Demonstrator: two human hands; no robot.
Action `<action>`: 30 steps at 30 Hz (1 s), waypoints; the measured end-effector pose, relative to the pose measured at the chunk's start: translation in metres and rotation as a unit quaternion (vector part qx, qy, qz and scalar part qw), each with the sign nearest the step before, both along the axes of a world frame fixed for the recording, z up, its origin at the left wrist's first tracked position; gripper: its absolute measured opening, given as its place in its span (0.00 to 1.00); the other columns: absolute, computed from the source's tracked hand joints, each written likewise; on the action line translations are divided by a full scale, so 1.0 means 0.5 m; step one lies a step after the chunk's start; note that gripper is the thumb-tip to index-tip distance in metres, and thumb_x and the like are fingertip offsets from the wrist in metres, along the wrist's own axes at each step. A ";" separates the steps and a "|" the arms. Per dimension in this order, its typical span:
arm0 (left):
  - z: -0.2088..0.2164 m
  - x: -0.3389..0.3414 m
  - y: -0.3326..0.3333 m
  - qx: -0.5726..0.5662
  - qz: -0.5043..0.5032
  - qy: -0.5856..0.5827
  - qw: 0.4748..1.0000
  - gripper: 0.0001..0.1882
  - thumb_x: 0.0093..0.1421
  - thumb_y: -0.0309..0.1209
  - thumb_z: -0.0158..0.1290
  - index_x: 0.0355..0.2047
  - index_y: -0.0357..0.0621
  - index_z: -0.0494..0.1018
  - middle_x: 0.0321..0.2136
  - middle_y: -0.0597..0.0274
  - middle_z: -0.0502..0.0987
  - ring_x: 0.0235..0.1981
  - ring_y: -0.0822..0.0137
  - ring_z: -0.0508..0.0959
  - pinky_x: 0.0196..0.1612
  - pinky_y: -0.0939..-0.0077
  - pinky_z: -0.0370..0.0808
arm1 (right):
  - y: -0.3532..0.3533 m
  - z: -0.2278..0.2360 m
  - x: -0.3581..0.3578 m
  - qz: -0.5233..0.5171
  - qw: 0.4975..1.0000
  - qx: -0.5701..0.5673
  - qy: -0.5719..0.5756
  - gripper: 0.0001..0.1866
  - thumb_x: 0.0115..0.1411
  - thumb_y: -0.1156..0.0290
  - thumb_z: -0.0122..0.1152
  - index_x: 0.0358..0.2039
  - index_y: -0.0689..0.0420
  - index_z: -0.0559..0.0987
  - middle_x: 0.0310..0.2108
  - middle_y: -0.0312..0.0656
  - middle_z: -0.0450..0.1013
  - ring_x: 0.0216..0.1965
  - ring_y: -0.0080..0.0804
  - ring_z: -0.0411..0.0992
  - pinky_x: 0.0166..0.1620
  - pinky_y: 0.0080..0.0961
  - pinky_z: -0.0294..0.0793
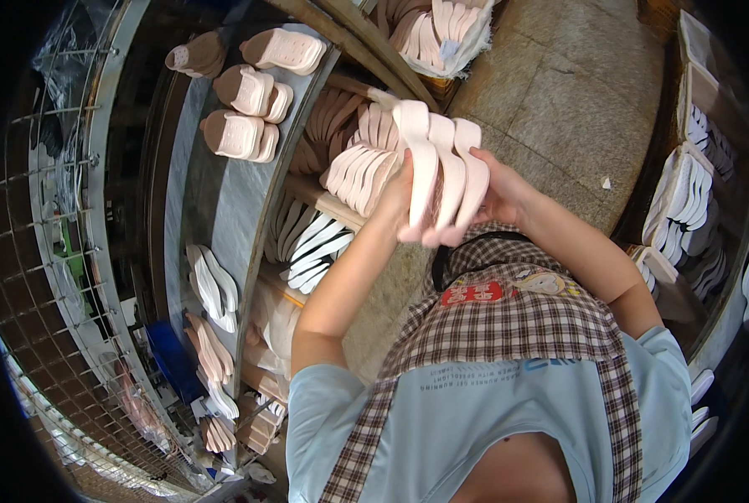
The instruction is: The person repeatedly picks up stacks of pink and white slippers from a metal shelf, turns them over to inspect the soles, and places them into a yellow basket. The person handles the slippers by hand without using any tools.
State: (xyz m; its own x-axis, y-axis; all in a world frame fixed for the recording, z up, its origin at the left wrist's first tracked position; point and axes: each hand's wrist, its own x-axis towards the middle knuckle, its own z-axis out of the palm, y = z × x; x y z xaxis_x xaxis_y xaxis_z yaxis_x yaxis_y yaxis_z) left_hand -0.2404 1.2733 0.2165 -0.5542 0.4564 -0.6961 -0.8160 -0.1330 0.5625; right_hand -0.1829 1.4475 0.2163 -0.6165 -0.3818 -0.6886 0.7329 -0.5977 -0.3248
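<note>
Between my two hands is a short row of pale pink shoe soles [451,168], standing on edge side by side with their curved sidewalls showing. My left hand [398,186] is closed against the left side of the row. Pressing from the other side, my right hand [500,189] has its fingers around the right-hand sole, partly hidden behind it. Just left of my left hand, more pink soles [359,178] stand packed in a rack compartment. Below them are white and black soles [317,251].
Along the left runs a grey worktop [224,197] bearing pairs of pink soles [245,134] and white soles [213,285]. Wire mesh [56,251] is beyond it. Ahead stands a lined basket of soles [433,38]. Racks of white soles [684,201] flank the stone floor [559,109] on the right.
</note>
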 end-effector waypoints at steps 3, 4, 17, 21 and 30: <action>0.041 -0.002 0.011 -0.054 0.005 0.179 0.982 0.23 0.67 0.39 0.40 0.53 0.31 0.62 0.45 0.48 0.72 0.43 0.62 0.76 0.43 0.70 0.77 | 0.010 0.020 0.002 -0.043 0.990 -0.001 0.137 0.28 0.64 0.53 0.42 0.58 0.57 0.61 0.52 0.45 0.66 0.51 0.39 0.67 0.51 0.42 0.67; 0.057 -0.003 0.014 -0.043 0.017 0.186 0.981 0.22 0.66 0.36 0.42 0.52 0.30 0.62 0.45 0.49 0.72 0.43 0.62 0.76 0.43 0.71 0.77 | 0.012 0.032 0.001 -0.059 0.980 0.031 0.189 0.27 0.64 0.56 0.43 0.59 0.58 0.60 0.52 0.45 0.66 0.50 0.36 0.67 0.51 0.37 0.68; 0.154 -0.019 0.022 0.077 0.093 0.219 0.968 0.22 0.62 0.29 0.49 0.53 0.30 0.61 0.47 0.52 0.71 0.43 0.62 0.75 0.44 0.73 0.75 | 0.038 0.122 0.013 -0.059 0.892 0.157 0.419 0.29 0.63 0.68 0.50 0.63 0.61 0.55 0.59 0.46 0.52 0.57 0.34 0.59 0.59 0.29 0.59; 0.156 -0.035 0.028 0.078 0.089 0.228 0.967 0.22 0.62 0.30 0.49 0.53 0.30 0.61 0.46 0.52 0.72 0.43 0.62 0.75 0.44 0.74 0.75 | 0.039 0.109 0.015 -0.060 0.867 0.178 0.462 0.29 0.63 0.68 0.50 0.62 0.61 0.56 0.57 0.45 0.55 0.57 0.33 0.59 0.60 0.30 0.58; 0.171 -0.054 0.026 0.072 0.091 0.263 0.958 0.21 0.62 0.31 0.48 0.53 0.31 0.62 0.46 0.52 0.72 0.42 0.63 0.75 0.43 0.75 0.75 | 0.043 0.122 0.014 -0.053 0.816 0.227 0.528 0.28 0.62 0.66 0.53 0.59 0.63 0.60 0.56 0.45 0.54 0.60 0.36 0.55 0.61 0.33 0.57</action>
